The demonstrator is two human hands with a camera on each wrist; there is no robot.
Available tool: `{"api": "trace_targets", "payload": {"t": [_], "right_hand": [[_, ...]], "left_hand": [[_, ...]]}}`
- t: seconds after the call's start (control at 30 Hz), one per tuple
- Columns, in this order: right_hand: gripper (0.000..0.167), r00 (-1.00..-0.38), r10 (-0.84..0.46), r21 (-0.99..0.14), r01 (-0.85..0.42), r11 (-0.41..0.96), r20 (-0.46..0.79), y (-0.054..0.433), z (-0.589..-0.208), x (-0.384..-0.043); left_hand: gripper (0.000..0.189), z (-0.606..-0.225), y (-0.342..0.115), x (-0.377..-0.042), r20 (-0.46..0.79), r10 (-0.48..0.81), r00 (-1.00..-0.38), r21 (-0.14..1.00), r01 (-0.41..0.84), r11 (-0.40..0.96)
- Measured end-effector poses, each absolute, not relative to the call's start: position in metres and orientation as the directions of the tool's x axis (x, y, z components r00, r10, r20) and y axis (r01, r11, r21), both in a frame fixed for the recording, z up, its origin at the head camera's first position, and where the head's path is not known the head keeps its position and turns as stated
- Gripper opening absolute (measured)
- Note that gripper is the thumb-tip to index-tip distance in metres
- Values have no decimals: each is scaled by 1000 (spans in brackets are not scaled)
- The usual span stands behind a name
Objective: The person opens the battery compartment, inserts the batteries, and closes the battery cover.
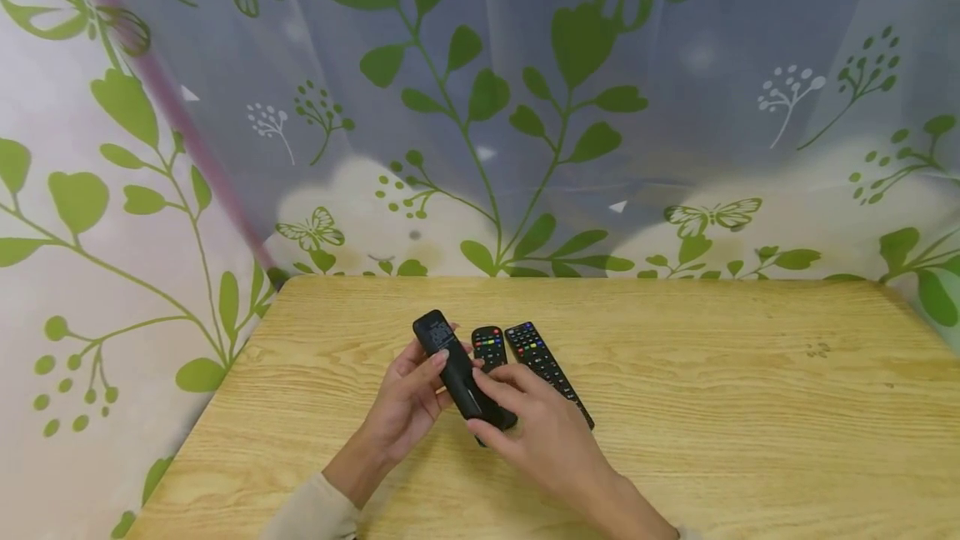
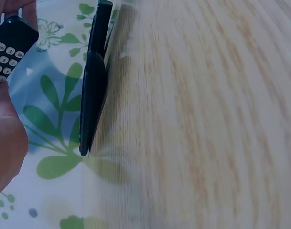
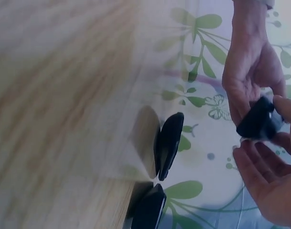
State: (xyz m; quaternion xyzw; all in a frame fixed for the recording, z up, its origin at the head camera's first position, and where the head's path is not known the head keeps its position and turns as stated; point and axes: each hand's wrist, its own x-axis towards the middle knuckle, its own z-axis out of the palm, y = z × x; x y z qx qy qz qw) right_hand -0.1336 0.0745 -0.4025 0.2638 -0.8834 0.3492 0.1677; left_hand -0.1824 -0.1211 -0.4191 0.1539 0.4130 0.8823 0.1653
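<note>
A black remote control (image 1: 461,382) is held up over the table with its plain back toward the head camera, a block of small print near its upper end. My left hand (image 1: 405,402) grips its upper part, thumb lying across the back and fingers beneath. At the lower end, my right hand (image 1: 551,432) holds the remote between thumb and fingers. In the left wrist view the remote's other face (image 2: 10,50) shows rows of pale round buttons. The right wrist view has both hands around the remote's dark end (image 3: 260,121).
Two more black remotes lie side by side behind the hands: a shorter one (image 1: 488,343) and a longer one (image 1: 546,369), both with coloured buttons. They rest on a wood-grain table (image 1: 735,407). A curtain (image 1: 525,148) printed with green leaves and butterflies hangs along its far edge.
</note>
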Motion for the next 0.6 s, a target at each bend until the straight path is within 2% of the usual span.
{"api": "trace_targets", "payload": {"t": [0.27,0.6], "right_hand": [[48,-786,-337,-482,-594,644,518,67,-405,-130],[51,-811,-338,-374,-536,757,478,63,-404,-126]], "left_hand": [[43,-420,-119,-182,138,407,-903,769,-161,-619],[48,-421,-120,-181,106,377,-920,787,-155,-598]]}}
